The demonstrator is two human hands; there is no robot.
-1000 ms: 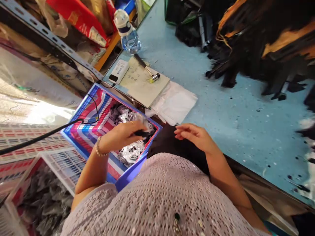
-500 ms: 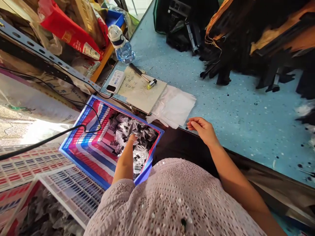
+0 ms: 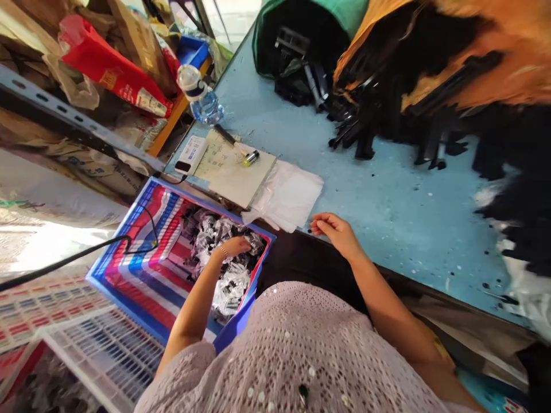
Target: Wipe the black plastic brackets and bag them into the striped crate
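My left hand (image 3: 236, 246) is over the blue basket (image 3: 124, 310), above small bags of dark parts (image 3: 230, 289) wrapped in clear plastic. Its fingers point right and are partly hidden, so whether it holds anything does not show. My right hand (image 3: 333, 229) hovers by the table's front edge, beside a stack of clear plastic bags (image 3: 297, 192). Its fingers are curled together, and nothing can be made out in them. Striped red, white and blue sheeting (image 3: 146, 275) lines the basket.
On the blue table (image 3: 387, 212) are a hammer (image 3: 236, 146) on a board (image 3: 232, 178), a white device (image 3: 193, 150) and a water bottle (image 3: 202, 100). Black parts (image 3: 365, 126) spill from sacks at the back right. A black cable (image 3: 86, 249) crosses the basket's left side.
My left hand has risen out of the wrapped parts and now shows above them. My right hand keeps about the same pose by the table edge. The whole view has shifted a little.
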